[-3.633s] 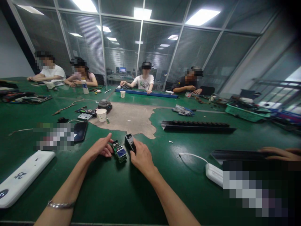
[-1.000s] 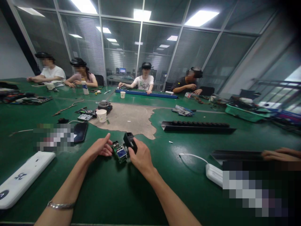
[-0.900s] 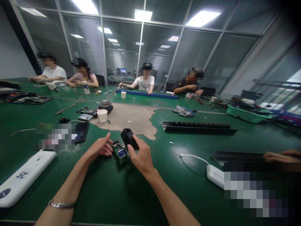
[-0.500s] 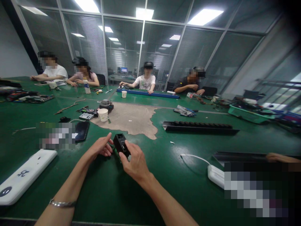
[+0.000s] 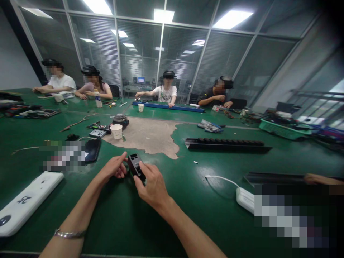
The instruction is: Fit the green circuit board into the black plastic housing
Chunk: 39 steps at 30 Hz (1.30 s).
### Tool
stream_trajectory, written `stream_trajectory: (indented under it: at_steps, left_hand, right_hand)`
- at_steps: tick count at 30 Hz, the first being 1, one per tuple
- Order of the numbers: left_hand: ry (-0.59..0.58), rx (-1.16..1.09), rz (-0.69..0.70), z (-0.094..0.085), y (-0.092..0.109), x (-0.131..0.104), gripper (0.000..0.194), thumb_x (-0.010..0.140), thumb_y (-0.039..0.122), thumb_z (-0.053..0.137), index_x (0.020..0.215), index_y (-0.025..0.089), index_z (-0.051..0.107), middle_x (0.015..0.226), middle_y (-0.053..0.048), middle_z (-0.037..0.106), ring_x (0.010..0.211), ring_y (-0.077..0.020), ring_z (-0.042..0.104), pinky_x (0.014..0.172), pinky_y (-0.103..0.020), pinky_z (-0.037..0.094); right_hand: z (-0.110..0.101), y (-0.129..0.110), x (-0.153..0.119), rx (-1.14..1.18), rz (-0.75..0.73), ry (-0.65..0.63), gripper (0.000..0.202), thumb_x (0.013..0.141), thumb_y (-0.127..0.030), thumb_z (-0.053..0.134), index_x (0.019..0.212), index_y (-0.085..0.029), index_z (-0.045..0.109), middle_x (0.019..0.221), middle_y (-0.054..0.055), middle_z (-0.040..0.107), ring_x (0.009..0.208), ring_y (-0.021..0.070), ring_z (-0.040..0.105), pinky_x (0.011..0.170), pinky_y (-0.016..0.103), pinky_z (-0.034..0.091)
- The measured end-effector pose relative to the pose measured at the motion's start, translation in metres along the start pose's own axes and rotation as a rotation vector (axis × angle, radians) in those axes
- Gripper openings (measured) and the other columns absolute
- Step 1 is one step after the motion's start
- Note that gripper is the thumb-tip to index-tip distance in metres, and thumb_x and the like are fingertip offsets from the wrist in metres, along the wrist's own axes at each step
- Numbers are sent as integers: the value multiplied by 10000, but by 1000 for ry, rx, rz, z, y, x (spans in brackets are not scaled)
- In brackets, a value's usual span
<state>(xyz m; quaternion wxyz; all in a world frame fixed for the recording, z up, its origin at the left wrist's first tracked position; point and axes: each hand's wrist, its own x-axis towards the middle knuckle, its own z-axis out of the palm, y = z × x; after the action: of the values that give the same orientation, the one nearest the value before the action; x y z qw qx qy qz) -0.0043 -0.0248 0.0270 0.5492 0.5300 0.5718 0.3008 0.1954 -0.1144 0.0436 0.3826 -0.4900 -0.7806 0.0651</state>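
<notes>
My right hand (image 5: 152,182) grips a small black plastic housing (image 5: 134,165) with rectangular cut-outs in its upper face. The thumb lies along the near side and the fingers over the right edge. The housing is tilted above the green table, and its underside is mostly hidden. Just left of it is my left hand (image 5: 116,166), thumb raised and apart from loosely curled fingers, with nothing seen in it. Whether its fingertips touch the housing I cannot tell.
A paper cup (image 5: 116,131) stands by electronic parts on a brown sheet (image 5: 153,134). A white power bank (image 5: 29,204) lies left, a phone (image 5: 92,150) behind it. A black channel strip (image 5: 228,145) lies right. A co-worker's hand (image 5: 319,179) rests at the right; several people sit opposite.
The housing has turned in my right hand, showing more of its cut-out face, and the green board at its side no longer shows. My left hand has shifted slightly left.
</notes>
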Motion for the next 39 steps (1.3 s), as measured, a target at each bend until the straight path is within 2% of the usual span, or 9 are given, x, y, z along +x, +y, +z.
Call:
stream_trajectory:
  at_steps: [7,14,19,28,35,39]
  left_hand:
    - [1,40,-3,-1,0,0,821,733,816,438,1161,123,546,588,-63,672,457,-192,615,427,-243,405]
    - [12,38,-26,-3,-2,1,822,707,840,434,1099,127,551,582,-62,670,449,-190,612,426,-239,402]
    - [-30,-13,-71,-2,-5,0,810,698,833,463,1101,133,520,621,-88,693,505,-215,654,466,-252,443]
    - [-56,-57,-64,1,-4,0,832,716,805,485,1179,114,502,658,-109,707,561,-232,683,516,-278,492]
    - [-69,-74,-54,1,-2,-3,838,728,807,467,1195,113,504,653,-106,707,552,-228,677,505,-273,485]
    - [-65,-81,-65,1,-2,-3,850,728,797,483,1216,102,507,650,-99,702,559,-225,678,519,-278,486]
  right_hand:
    - [6,1,-7,-48,17,-96,516,831,-275,589,1328,-177,494,1113,123,609,1038,263,543,911,410,456]
    - [8,7,-10,-52,62,-135,637,825,-383,623,1383,-147,427,1156,153,602,1079,292,546,909,429,464]
    - [14,9,-11,-31,62,-153,641,820,-279,619,1406,-146,395,1162,148,608,1082,281,550,909,417,467]
    - [24,12,-10,2,42,-57,615,820,-272,614,1377,-86,433,1147,165,630,1058,277,570,925,419,461]
    - [12,7,-1,93,58,87,610,825,-286,606,1389,-129,433,1138,131,645,1022,257,598,916,396,472]
    - [4,14,4,77,115,157,603,822,-294,601,1382,-132,447,1191,125,629,1051,256,585,944,392,455]
